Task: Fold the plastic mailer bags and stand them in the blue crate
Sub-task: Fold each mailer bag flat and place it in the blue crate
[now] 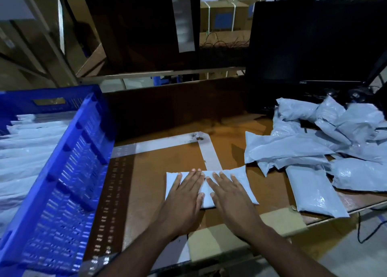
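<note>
At the table's (167, 157) near edge: mailer (236, 178) under our palms, long axis left-right.
Hands: left hand (184, 195), right hand (230, 195) flat, fingers spread (gripping nothing).
Crate (73, 172): left, nearer our left hand.

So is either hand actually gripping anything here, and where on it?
Nothing is gripped. The left hand and right hand lie flat, fingers spread, on top of the folded mailer bag on the table.
</note>
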Demonstrator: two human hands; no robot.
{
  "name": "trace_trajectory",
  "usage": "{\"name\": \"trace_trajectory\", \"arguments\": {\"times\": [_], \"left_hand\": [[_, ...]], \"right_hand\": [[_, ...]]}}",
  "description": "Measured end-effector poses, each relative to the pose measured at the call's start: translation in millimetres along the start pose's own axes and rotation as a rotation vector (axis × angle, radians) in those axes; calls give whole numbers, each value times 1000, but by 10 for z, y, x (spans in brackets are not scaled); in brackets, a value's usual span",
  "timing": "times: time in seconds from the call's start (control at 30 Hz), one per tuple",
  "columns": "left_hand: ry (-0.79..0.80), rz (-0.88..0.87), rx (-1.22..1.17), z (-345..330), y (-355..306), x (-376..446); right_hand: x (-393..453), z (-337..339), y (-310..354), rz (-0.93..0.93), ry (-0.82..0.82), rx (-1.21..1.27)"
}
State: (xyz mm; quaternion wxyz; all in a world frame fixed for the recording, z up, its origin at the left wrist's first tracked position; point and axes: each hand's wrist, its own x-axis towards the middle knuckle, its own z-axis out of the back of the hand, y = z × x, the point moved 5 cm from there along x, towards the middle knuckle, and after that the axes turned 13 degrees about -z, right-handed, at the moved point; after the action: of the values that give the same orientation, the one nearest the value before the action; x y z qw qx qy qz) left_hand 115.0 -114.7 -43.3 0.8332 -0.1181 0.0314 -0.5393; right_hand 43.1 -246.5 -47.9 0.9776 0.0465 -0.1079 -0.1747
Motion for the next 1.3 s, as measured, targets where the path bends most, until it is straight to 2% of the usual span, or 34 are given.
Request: {"name": "trace_trajectory", "arguments": {"times": [0.2,0.37,0.5,0.67,1.3], "left_hand": [[-15,2,4,-18,58,19],[-37,17,-38,-39,14,-44],[-70,142,-8,-4,163,-156],[-101,184,5,56,147,-219],[-11,200,78,25,187,-295]], "right_hand": [[54,89,-6,-24,200,111],[-4,114,-9,-45,217,144],[-5,144,-177,-123,213,116],[2,196,-254,-130,200,58],[-173,181,-416,-262,231,215]]}}
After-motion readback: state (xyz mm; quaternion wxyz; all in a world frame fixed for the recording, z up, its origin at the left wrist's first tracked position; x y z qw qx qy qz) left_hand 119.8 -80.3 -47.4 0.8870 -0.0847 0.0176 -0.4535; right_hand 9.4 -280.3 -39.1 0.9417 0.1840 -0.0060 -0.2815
